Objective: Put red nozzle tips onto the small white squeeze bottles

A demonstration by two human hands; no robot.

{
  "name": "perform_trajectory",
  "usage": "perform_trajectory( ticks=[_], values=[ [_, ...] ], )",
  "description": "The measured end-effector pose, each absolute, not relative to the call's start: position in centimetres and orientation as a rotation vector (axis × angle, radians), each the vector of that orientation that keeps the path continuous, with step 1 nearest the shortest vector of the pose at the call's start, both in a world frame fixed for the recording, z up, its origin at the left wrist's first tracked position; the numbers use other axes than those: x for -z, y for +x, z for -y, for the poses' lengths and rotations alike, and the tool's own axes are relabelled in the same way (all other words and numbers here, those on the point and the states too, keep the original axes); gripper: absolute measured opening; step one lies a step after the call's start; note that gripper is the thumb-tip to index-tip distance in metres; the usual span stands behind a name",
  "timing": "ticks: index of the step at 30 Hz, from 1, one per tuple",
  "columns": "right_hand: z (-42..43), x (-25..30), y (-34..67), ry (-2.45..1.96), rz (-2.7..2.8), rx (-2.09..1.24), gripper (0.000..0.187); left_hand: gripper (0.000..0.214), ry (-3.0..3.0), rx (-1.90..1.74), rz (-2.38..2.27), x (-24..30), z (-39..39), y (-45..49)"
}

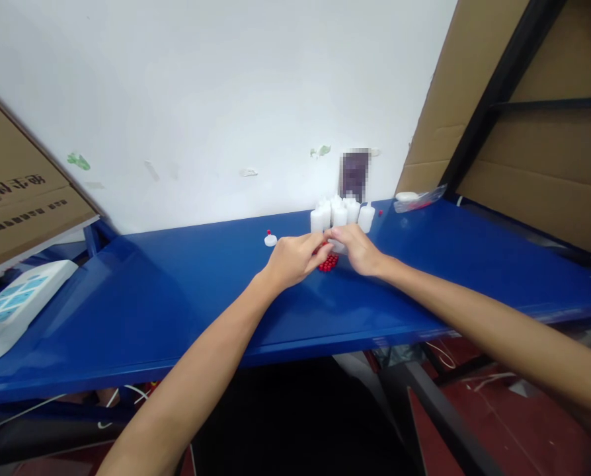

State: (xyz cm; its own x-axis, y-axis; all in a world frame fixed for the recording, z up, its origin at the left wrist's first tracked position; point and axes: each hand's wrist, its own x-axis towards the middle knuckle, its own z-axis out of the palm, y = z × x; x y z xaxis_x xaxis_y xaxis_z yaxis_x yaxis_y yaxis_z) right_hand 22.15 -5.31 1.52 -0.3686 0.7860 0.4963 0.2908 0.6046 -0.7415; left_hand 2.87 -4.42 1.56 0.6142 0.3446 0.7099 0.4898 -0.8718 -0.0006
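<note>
My left hand (298,256) and my right hand (359,250) meet over the middle of the blue table, fingertips close together. Between them shows a small white plastic piece (336,246), partly covered by my fingers; my right hand is closed around it. The fingers of my left hand are bent and pressed together, and what they pinch is hidden. Just below lies a tight cluster of small red caps (328,263). Directly behind my hands stand several white plastic bottles (340,215). Left of my left hand, a white lid with a red tip (270,240) rests on the table.
The blue table (176,284) runs along a white wall. A clear plastic bag (422,198) lies at the back right, with a single red cap (380,213) nearby. A white device with blue panels (20,301) sits at the left. Cardboard (22,185) flanks the left side.
</note>
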Motion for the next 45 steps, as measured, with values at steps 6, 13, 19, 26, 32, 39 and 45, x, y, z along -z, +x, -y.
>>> perform_trajectory(
  ticks=[6,13,19,26,32,39,45],
  values=[
    [5.2,-1.6,22.2,-0.825,2.019,-0.679,0.058,0.035,-2.589,1.089,0.648,-1.4,4.3,2.9],
    [5.3,-1.8,22.2,-0.847,2.08,-0.664,0.057,0.03,-2.55,1.11,0.614,-1.1,4.0,2.8],
    [5.5,-2.0,22.1,-0.854,2.094,-0.68,0.055,0.031,-2.571,1.077,0.645,-1.2,4.1,2.7],
    [5.7,-2.3,22.0,-0.811,2.09,-0.641,0.043,0.029,-2.623,1.048,0.605,-1.1,3.9,2.7],
    [5.8,-2.5,22.0,-0.764,2.097,-0.656,0.043,0.028,-2.659,1.04,0.609,-1.1,4.0,2.5],
    [6.0,-2.4,22.0,-0.783,2.085,-0.625,0.046,0.03,-2.707,1.059,0.678,-1.4,4.2,2.5],
    [6.2,-2.6,22.0,-0.799,2.089,-0.615,0.041,0.034,-2.706,1.05,0.674,-1.6,4.3,2.6]
  ],
)
